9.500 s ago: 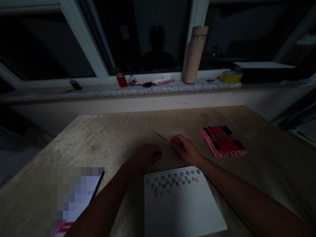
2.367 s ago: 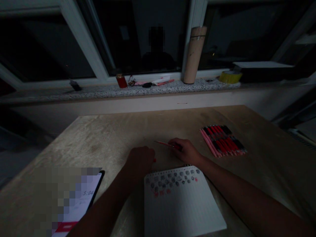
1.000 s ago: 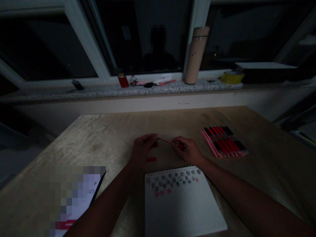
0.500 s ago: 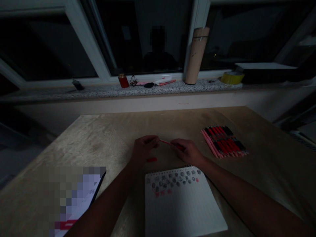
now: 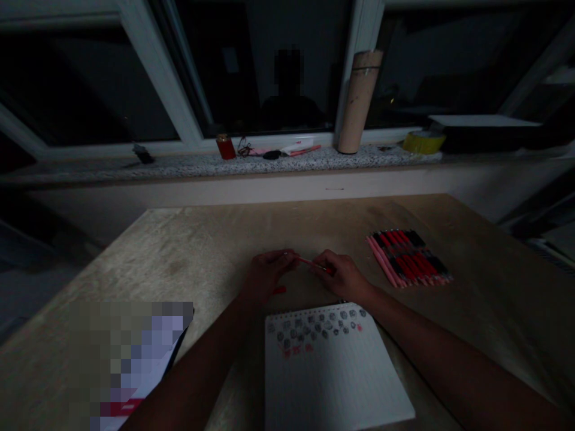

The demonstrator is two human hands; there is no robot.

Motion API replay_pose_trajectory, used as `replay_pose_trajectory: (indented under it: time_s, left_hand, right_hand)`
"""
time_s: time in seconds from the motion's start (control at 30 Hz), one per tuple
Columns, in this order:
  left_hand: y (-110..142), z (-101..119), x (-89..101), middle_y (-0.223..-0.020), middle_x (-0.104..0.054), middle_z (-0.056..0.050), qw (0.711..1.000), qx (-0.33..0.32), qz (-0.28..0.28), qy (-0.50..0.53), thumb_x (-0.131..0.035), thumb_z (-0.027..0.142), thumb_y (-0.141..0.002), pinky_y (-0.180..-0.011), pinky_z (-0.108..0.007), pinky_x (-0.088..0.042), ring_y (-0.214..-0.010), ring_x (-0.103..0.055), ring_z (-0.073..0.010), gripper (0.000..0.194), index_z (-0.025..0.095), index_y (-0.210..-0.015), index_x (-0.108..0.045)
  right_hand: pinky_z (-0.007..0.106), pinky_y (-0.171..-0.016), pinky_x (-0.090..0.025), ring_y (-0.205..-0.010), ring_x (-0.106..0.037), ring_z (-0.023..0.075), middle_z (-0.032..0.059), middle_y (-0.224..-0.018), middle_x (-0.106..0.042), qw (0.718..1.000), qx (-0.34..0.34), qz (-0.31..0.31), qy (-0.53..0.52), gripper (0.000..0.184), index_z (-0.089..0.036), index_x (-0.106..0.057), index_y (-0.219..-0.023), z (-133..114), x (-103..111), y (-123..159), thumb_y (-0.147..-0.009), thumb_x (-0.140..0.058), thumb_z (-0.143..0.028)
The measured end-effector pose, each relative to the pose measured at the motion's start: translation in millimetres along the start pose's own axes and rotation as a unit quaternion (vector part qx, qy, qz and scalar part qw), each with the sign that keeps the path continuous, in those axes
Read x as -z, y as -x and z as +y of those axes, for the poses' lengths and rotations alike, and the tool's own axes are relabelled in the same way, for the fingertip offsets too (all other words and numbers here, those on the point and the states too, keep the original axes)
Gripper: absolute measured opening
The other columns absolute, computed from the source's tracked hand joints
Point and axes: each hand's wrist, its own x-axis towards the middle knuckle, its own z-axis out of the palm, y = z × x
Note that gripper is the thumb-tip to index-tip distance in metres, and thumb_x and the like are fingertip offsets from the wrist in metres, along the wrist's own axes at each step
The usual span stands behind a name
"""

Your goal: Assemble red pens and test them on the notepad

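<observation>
Between my two hands runs a slim red pen (image 5: 308, 261), tilted slightly down to the right; at this size I cannot tell whether it is whole or only its inner part. My left hand (image 5: 272, 272) pinches its left end with closed fingers. My right hand (image 5: 342, 272) is closed around the right end, where a darker red part shows by the fingers. A short red piece (image 5: 279, 290) lies on the table beside my left hand, partly covered by it. Below the hands lies a spiral notebook (image 5: 335, 377), open, with rows of black scribbles and a few red ones.
A row of red and black pens with pink pencils (image 5: 406, 257) lies on the table (image 5: 215, 239) to the right. At the left lies a partly blurred tablet-like screen (image 5: 153, 347). The windowsill holds a red jar (image 5: 225, 147), a tall cylinder (image 5: 359, 105) and yellow tape (image 5: 423, 142).
My left hand has shifted slightly right, closer to my right hand, and now covers more of the short red piece. The red pen has moved a little right with it.
</observation>
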Motion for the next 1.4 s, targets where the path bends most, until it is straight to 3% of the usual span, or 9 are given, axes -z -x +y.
replay_pose_trajectory:
  time_s: [0.2,0.37,0.53,0.7,0.9,1.07,1.17,1.3,1.4]
  left_hand:
    - [0.8,-0.5,2.6,-0.09,-0.07,-0.01,0.999,0.003,-0.008,-0.033,-0.07,0.043,-0.065,-0.05,-0.021,-0.041,-0.081,-0.063,-0.0214,0.035,0.017,-0.089,-0.07]
    - [1.5,0.7,1.9,-0.083,-0.071,-0.008,0.999,-0.007,-0.012,-0.048,-0.07,0.041,-0.066,-0.056,-0.023,-0.044,-0.078,-0.063,-0.0187,0.033,0.017,-0.09,-0.07]
    - [2.3,2.6,1.8,-0.086,-0.071,-0.009,0.998,-0.014,-0.024,-0.058,-0.07,0.042,-0.066,-0.058,-0.024,-0.045,-0.079,-0.063,-0.0194,0.035,0.017,-0.091,-0.07]
    - [3.8,4.7,2.1,-0.09,-0.071,-0.009,0.997,-0.011,-0.028,-0.075,-0.068,0.043,-0.068,-0.054,-0.022,-0.042,-0.071,-0.063,-0.0169,0.036,0.019,-0.094,-0.07]
    - [4.6,6.0,2.6,-0.093,-0.071,-0.008,0.996,-0.017,-0.04,-0.076,-0.066,0.041,-0.071,-0.055,-0.022,-0.042,-0.072,-0.062,-0.016,0.031,0.021,-0.093,-0.07]
    - [3.4,3.1,4.8,-0.095,-0.07,-0.008,0.996,-0.01,-0.045,-0.08,-0.066,0.043,-0.071,-0.053,-0.021,-0.04,-0.073,-0.062,-0.0161,0.034,0.021,-0.096,-0.069]
    - [4.2,2.6,5.4,-0.098,-0.07,-0.009,0.995,-0.009,-0.056,-0.079,-0.065,0.044,-0.071,-0.05,-0.02,-0.039,-0.073,-0.062,-0.0163,0.037,0.021,-0.1,-0.067]
    - [6.0,5.3,5.0,-0.098,-0.069,-0.01,0.994,-0.019,-0.089,-0.055,-0.064,0.042,-0.073,-0.053,-0.021,-0.04,-0.074,-0.062,-0.0157,0.035,0.02,-0.099,-0.067]
    - [5.9,6.1,5.2,-0.099,-0.069,-0.01,0.994,-0.018,-0.101,-0.042,-0.064,0.041,-0.073,-0.052,-0.02,-0.039,-0.072,-0.062,-0.0151,0.033,0.018,-0.097,-0.067]
  right_hand:
    - [0.02,-0.05,-0.033,-0.051,-0.048,0.0101,-0.0021,-0.057,-0.052,0.998,0.01,-0.048,0.025,0.024,-0.017,-0.057,-0.079,-4.3,4.3,-1.7,-0.091,-0.043,-0.032]
    - [0.019,-0.049,-0.033,-0.052,-0.049,0.0097,-0.0024,-0.062,-0.057,1.0,-0.021,0.004,0.019,0.019,-0.017,-0.055,-0.084,-0.5,1.3,-1.0,-0.08,-0.06,-0.036]
    - [0.021,-0.05,-0.032,-0.049,-0.047,0.0097,-0.0017,-0.055,-0.051,0.997,0.022,-0.055,0.049,0.03,-0.017,-0.056,-0.07,-2.6,3.6,-1.9,-0.092,-0.041,-0.032]
    - [0.02,-0.049,-0.032,-0.051,-0.049,0.0102,-0.0028,-0.06,-0.057,0.999,-0.014,-0.014,0.036,0.02,-0.018,-0.056,-0.092,1.3,1.4,-0.4,-0.083,-0.057,-0.036]
    - [0.021,-0.048,-0.031,-0.048,-0.047,0.0094,-0.0013,-0.055,-0.052,0.997,0.03,-0.055,0.047,0.029,-0.017,-0.054,-0.07,-1.9,2.6,-1.1,-0.091,-0.043,-0.033]
    - [0.02,-0.047,-0.032,-0.049,-0.049,0.0101,-0.0026,-0.059,-0.057,0.999,-0.004,-0.028,0.027,0.02,-0.018,-0.056,-0.093,-2.9,2.5,-0.2,-0.085,-0.054,-0.036]
    - [0.02,-0.049,-0.034,-0.052,-0.05,0.0101,-0.0007,-0.063,-0.059,0.999,0.008,-0.014,0.029,0.018,-0.017,-0.056,-0.086,-2.2,3.4,0.1,-0.086,-0.052,-0.035]
    - [0.021,-0.051,-0.033,-0.051,-0.048,0.0099,0.0001,-0.058,-0.055,0.996,0.038,-0.056,0.057,0.03,-0.016,-0.057,-0.073,-6.2,6.1,-0.9,-0.092,-0.04,-0.032]
    - [0.021,-0.052,-0.034,-0.053,-0.051,0.0105,0.0005,-0.062,-0.059,0.997,0.029,-0.059,0.051,0.023,-0.017,-0.059,-0.084,-8.0,5.8,-0.6,-0.091,-0.043,-0.032]
